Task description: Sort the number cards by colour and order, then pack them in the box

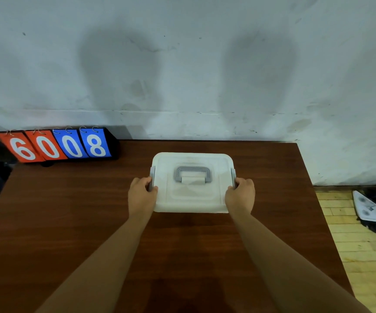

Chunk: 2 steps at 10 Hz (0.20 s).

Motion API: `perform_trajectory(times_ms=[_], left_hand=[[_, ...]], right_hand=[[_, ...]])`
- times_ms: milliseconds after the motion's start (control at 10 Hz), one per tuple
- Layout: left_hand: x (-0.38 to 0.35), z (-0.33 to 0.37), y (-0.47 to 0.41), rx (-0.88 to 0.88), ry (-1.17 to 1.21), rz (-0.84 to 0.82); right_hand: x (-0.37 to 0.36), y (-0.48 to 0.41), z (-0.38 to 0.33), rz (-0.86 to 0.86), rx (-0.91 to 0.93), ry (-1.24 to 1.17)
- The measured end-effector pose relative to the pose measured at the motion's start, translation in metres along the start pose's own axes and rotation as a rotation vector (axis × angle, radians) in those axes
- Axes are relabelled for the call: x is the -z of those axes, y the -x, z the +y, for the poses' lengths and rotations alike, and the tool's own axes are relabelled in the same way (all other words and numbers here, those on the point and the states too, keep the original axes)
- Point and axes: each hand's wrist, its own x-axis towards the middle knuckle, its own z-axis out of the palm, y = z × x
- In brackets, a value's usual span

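A white plastic box (191,195) with its lid on and a grey folding handle (193,174) stands in the middle of the brown wooden table (81,211). My left hand (141,195) grips the box's left side at the grey latch (152,178). My right hand (241,194) grips the right side at the other latch (233,177). No loose number cards show; the box's inside is hidden by the lid.
A flip scoreboard (57,145) stands at the table's back left, showing red 6, red 0, blue 0, blue 8. A stained wall rises behind the table. To the right, a yellow tiled floor holds white printed sheets (372,207) on dark material.
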Motion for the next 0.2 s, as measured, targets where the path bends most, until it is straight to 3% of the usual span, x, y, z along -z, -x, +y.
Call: perform_trajectory(times_ms=[200], left_hand=[[0.019,0.0,-0.003,0.088,-0.037,-0.119]], right_hand=[[0.025,-0.001,-0.001,-0.162,0.057,0.145]])
